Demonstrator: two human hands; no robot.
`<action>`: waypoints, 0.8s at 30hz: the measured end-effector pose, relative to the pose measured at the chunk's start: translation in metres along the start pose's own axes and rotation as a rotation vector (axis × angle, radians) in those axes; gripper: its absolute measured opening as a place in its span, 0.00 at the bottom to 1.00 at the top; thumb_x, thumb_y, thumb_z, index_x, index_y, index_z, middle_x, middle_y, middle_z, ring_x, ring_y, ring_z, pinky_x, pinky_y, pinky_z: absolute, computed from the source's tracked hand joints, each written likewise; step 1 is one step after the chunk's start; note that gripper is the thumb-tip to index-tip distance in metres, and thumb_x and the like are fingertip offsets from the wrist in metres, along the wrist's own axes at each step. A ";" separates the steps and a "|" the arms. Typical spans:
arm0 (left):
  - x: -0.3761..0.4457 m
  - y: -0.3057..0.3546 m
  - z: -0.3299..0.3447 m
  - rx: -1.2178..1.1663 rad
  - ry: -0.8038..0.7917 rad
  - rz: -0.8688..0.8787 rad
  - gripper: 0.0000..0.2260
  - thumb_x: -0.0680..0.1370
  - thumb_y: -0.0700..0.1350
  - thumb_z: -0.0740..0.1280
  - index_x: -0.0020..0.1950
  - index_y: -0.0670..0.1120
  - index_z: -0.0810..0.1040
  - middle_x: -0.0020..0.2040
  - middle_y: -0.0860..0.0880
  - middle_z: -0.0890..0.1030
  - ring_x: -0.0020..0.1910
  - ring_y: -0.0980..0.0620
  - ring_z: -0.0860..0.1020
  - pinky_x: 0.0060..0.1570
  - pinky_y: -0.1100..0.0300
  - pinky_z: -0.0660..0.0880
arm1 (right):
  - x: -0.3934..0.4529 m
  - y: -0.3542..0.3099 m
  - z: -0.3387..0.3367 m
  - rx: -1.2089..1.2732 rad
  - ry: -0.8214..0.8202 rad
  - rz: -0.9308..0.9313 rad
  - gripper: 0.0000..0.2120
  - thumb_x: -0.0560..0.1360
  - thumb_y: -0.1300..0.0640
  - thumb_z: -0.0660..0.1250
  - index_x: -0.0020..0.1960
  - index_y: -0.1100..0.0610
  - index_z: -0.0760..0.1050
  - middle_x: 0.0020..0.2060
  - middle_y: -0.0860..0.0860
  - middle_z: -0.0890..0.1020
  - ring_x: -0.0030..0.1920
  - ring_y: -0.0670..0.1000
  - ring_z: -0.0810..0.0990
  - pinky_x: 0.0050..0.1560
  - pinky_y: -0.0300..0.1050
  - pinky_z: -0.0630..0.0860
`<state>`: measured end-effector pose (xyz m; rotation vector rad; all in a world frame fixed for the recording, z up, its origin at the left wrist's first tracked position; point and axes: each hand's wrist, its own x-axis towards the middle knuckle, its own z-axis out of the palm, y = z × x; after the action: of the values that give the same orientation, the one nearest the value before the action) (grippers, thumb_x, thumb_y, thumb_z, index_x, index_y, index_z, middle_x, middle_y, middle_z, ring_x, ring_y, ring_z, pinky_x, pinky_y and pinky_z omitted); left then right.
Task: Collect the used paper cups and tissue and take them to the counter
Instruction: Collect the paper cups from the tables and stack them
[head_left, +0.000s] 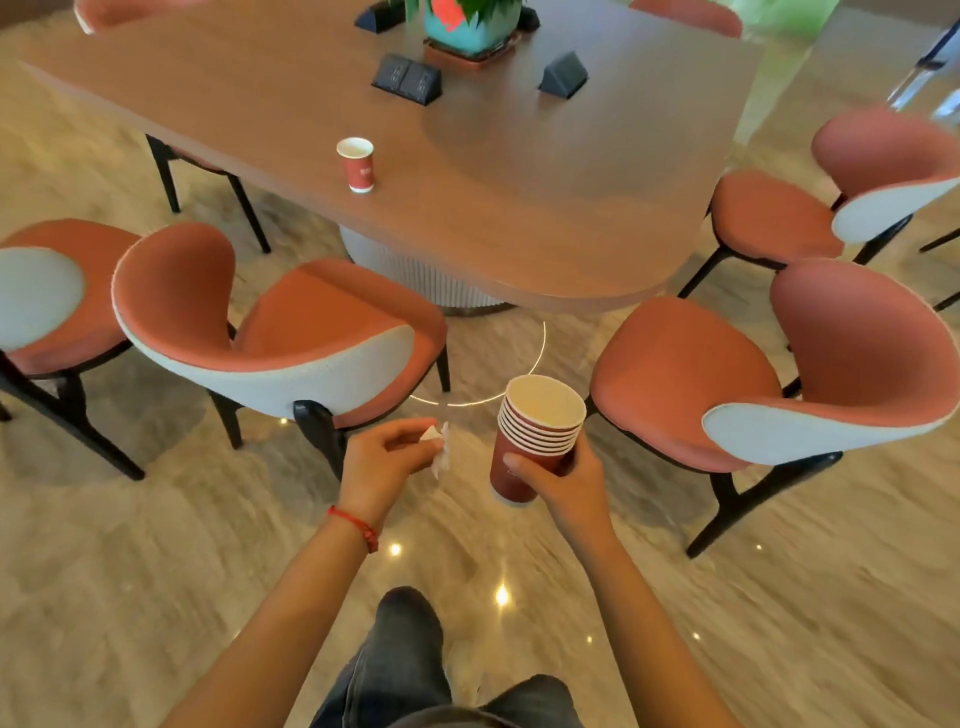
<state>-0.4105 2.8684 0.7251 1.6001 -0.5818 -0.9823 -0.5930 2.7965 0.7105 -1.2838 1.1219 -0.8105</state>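
My right hand (563, 480) grips a stack of several nested red paper cups (535, 434) with white rims, held upright above the floor. A crumpled white tissue (440, 449) is pinched in my left hand (387, 460), which wears a red string bracelet. One more red paper cup (357, 164) stands upright on the brown wooden table (519, 208), near its left front edge, well beyond both hands.
Orange chairs with grey backs ring the table: one (280, 332) just ahead on the left, one (753, 374) on the right, others farther out. Black socket boxes (408, 79) and a teal plant pot (470, 26) sit mid-table. A gap of marble floor lies between the two near chairs.
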 end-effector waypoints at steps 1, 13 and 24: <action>0.013 0.003 0.002 -0.006 0.008 0.001 0.11 0.70 0.34 0.71 0.43 0.51 0.81 0.37 0.56 0.83 0.37 0.62 0.81 0.34 0.72 0.75 | 0.014 -0.002 0.001 0.003 -0.003 0.003 0.32 0.64 0.61 0.77 0.66 0.57 0.70 0.57 0.51 0.80 0.57 0.50 0.78 0.54 0.43 0.77; 0.203 0.064 0.001 -0.074 0.100 0.025 0.12 0.69 0.30 0.71 0.49 0.42 0.81 0.38 0.50 0.82 0.34 0.61 0.80 0.35 0.71 0.76 | 0.213 -0.040 0.061 -0.019 -0.077 -0.035 0.28 0.63 0.59 0.78 0.59 0.49 0.72 0.52 0.45 0.81 0.51 0.40 0.80 0.47 0.34 0.77; 0.315 0.105 -0.036 -0.143 0.256 0.003 0.12 0.69 0.29 0.70 0.49 0.43 0.81 0.38 0.47 0.82 0.32 0.62 0.80 0.34 0.70 0.77 | 0.342 -0.072 0.138 -0.001 -0.290 0.022 0.37 0.56 0.50 0.78 0.63 0.49 0.70 0.54 0.43 0.80 0.52 0.39 0.79 0.44 0.31 0.76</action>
<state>-0.1998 2.6102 0.7352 1.5651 -0.3304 -0.7830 -0.3526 2.5077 0.7091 -1.3391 0.9025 -0.5845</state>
